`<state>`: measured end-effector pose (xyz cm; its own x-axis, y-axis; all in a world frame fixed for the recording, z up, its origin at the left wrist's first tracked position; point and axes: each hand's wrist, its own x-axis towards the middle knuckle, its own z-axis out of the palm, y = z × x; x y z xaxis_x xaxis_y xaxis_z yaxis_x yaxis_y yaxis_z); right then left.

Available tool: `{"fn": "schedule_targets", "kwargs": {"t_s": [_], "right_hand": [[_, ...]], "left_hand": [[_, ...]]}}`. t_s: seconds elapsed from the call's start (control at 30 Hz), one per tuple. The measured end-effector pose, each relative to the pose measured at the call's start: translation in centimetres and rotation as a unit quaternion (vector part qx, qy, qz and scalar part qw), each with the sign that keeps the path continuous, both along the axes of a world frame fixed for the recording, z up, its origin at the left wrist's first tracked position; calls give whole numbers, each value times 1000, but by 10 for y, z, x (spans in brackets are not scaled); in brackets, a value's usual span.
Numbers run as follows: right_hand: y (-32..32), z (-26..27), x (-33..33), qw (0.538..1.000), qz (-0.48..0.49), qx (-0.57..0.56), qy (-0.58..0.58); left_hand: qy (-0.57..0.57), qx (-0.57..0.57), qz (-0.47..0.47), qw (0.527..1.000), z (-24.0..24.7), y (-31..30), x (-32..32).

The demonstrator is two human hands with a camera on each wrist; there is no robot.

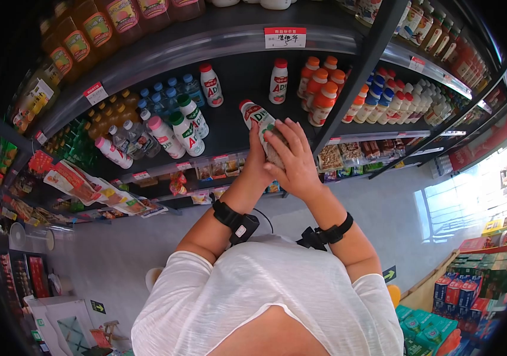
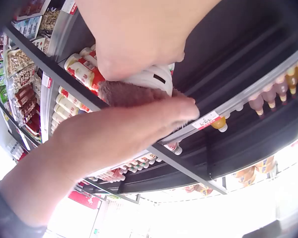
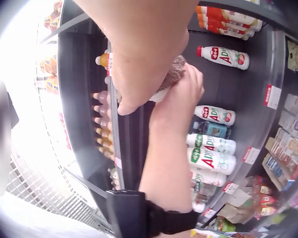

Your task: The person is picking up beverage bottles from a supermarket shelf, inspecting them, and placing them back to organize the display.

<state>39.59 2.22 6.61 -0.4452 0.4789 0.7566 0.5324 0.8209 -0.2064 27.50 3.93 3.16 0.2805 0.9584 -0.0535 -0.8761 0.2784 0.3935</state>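
Note:
A white bottle with a red cap (image 1: pixel 252 111) leans between both hands, in front of the shelf. Along its left side the left hand (image 1: pixel 256 159) grips it; in the right wrist view the left hand's fingers (image 3: pixel 192 82) bend around a grey-brown cloth (image 3: pixel 176 71). The right hand (image 1: pixel 296 161) lies over the bottle's lower part, holding the cloth (image 1: pixel 273 153) against it, fingers spread and slightly bent. From the left wrist view, the cloth (image 2: pixel 131 94) and white bottle (image 2: pixel 149 79) show between the left hand (image 2: pixel 134 54) and right hand (image 2: pixel 124 126).
Two similar red-capped bottles (image 1: pixel 211 86) (image 1: pixel 278 82) stand upright behind. Green-capped and pink-capped bottles (image 1: pixel 165 136) are at the left, orange ones (image 1: pixel 322 104) at the right beside a dark shelf post (image 1: pixel 348 77). Packaged snacks (image 1: pixel 330 157) lie on the shelf below.

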Motion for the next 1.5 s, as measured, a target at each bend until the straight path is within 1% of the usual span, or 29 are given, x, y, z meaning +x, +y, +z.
{"fn": "schedule_targets", "kwargs": {"t_s": [0.03,0.13,0.23,0.33,0.37,0.4,0.43,0.5,0.53,0.57,0.63,0.67,0.7,0.73,0.8,0.83,0.93,0.97,1.07,1.1,1.13,1.17,1.27,1.3,1.37,1.4,1.5], "right_hand": [[1,-2,0,1000,-7,17,-23],[12,-19,3,999,6,35,39],[14,-25,0,995,1,5,100],[17,-29,0,985,2,-80,152],[19,-30,1,966,15,-165,200],[21,-29,3,936,28,-248,247],[23,-28,3,897,40,-329,291],[22,-17,2,831,76,-405,374],[23,-12,0,791,93,-441,413],[29,-20,-3,786,137,-429,423],[27,-35,-14,777,141,-461,405],[28,-44,-19,772,143,-476,396],[32,-56,-25,758,115,-471,436],[37,-63,-22,722,108,-516,448],[45,-66,-10,640,91,-603,467],[44,-61,-10,623,59,-610,486],[53,-57,0,690,93,-579,424],[55,-55,-2,698,85,-536,466],[39,-19,-17,788,-22,-440,430],[40,-21,-22,871,-9,-340,356],[42,-25,-26,933,4,-231,275],[43,-27,-30,975,17,-118,188],[46,-25,-47,997,58,-46,14],[46,-31,-49,996,69,-51,-6],[47,-37,-52,992,84,-95,8],[46,-40,-52,989,92,-118,14],[46,-49,-42,951,94,-266,126]], "left_hand": [[-10,-17,-9,1000,0,-1,-2],[-36,-10,-44,998,-9,2,-2],[-14,4,-11,1000,-13,5,-1],[7,-6,20,1000,-15,9,-5],[22,-5,31,999,-16,9,-7],[37,-4,41,998,-15,9,-9],[52,-3,49,997,-15,9,-11],[106,-1,46,993,-24,9,-20],[132,0,44,990,-29,9,-22],[169,25,65,983,-34,10,-22],[241,77,107,962,-36,9,-22],[283,95,100,949,-42,10,-25],[324,113,94,935,-51,11,-31],[364,130,90,918,-50,11,-35],[399,129,89,903,-46,8,-41],[410,130,93,898,-44,6,-43],[456,139,121,871,-47,8,-48],[473,143,132,859,-48,8,-49],[541,120,158,818,-57,16,-55],[540,115,155,819,-60,16,-56],[540,111,151,820,-63,17,-55],[540,108,148,822,-65,19,-54],[578,228,215,753,-77,24,-54],[556,221,192,778,-80,27,-54],[534,232,189,791,-110,40,-59],[523,237,188,797,-104,40,-61],[578,103,179,789,-81,27,-72]]}}
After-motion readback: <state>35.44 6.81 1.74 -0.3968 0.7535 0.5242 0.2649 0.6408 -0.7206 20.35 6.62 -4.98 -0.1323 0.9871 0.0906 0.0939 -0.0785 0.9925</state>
